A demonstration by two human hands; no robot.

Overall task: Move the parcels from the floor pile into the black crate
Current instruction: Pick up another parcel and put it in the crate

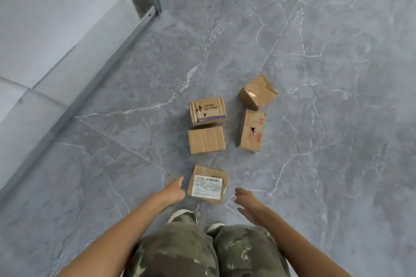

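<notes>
A: Five parcels on the grey floor (315, 51), and the nearest, the labelled parcel (208, 185), lies right at the toes.

B: Left hand (174, 189) just beside its left edge, loosely curled, holding nothing. Right hand (247, 203) spread, empty, near its right side.

A: Beyond it the plain parcel (206, 139) touches the printed parcel (207, 110); to the right, the red-stamped parcel (251, 129), with the dented parcel (257, 92) farthest.

B: No black crate in view, so how many are packed, can't say. At least five left, I'd judge.
</notes>
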